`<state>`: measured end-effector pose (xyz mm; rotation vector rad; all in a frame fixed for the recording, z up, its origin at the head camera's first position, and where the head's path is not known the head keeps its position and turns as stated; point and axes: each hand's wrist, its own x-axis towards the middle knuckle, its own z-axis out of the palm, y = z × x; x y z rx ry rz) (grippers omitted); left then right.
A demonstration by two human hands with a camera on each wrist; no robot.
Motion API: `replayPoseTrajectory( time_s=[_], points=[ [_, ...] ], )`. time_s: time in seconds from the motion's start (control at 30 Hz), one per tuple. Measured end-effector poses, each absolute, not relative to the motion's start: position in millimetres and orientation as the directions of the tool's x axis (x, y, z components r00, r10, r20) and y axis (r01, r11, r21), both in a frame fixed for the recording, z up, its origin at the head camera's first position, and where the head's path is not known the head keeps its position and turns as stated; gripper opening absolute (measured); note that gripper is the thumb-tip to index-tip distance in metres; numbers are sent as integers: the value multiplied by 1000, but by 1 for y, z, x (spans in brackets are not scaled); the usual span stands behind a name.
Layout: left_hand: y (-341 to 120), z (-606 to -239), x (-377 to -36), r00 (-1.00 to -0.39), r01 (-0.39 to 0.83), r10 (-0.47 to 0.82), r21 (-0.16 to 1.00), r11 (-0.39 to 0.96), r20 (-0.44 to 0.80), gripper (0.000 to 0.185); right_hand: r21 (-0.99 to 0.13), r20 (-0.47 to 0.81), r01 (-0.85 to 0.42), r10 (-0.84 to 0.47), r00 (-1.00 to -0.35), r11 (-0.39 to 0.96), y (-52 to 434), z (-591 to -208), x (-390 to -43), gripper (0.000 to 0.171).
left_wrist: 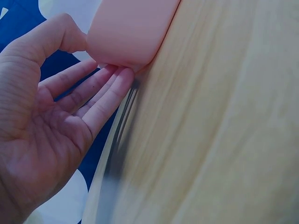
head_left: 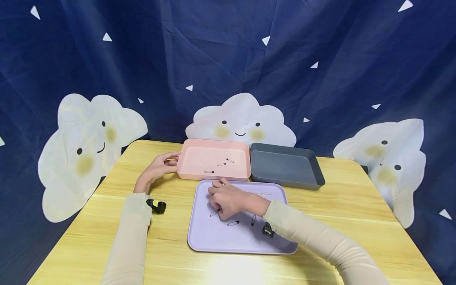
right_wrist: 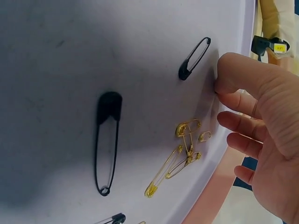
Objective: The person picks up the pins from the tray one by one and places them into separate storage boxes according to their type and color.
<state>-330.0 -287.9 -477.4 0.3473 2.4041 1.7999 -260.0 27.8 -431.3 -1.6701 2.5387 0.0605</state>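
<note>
My left hand (head_left: 162, 166) holds the left near corner of a pink tray (head_left: 185, 166). In the left wrist view its thumb (left_wrist: 65, 37) lies on the wall of the pink tray (left_wrist: 131, 28) and its fingers (left_wrist: 105, 91) sit under the corner. Three safety pins (head_left: 221, 164) lie in that tray. My right hand (head_left: 226, 200) hovers low over a lilac tray (head_left: 213, 237), fingers loosely bent and holding nothing. In the right wrist view its forefinger tip (right_wrist: 222, 84) touches the lilac tray (right_wrist: 56, 46) beside a small black pin (right_wrist: 194, 58). A larger black pin (right_wrist: 106, 140) and tangled gold pins (right_wrist: 184, 149) lie nearby.
An empty dark grey tray (head_left: 313, 174) stands right of the pink one, at the back of the wooden table (head_left: 356, 221). More black pins (head_left: 233, 223) lie on the lilac tray by my right wrist. A blue cloud-print curtain hangs behind the table.
</note>
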Motion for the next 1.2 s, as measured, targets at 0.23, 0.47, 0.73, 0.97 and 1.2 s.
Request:
replayPoseTrajectory(
  time_s=[0.23,0.47,0.73,0.97,1.2],
  points=[
    [-288,-476,-329,-967,110,253,960,256,43,68,-31,-106,-913,-909,-403,408,28,-434,-261,14],
    [-286,-475,-328,-967,123,251,957,263,55,67,-14,-84,-925,-923,-376,379,24,-434,-261,18],
    [-287,-476,-329,-967,117,249,955,272,48,67,-10,-55,-927,-926,-374,375,28,-434,-262,15],
    [-289,-476,-330,-967,110,251,955,277,39,67,-5,4,-917,-917,-398,398,39,-425,-263,12],
    [-287,-477,-330,-969,103,244,957,272,35,67,-10,32,-900,-899,-437,437,54,-421,-264,13]
  ],
)
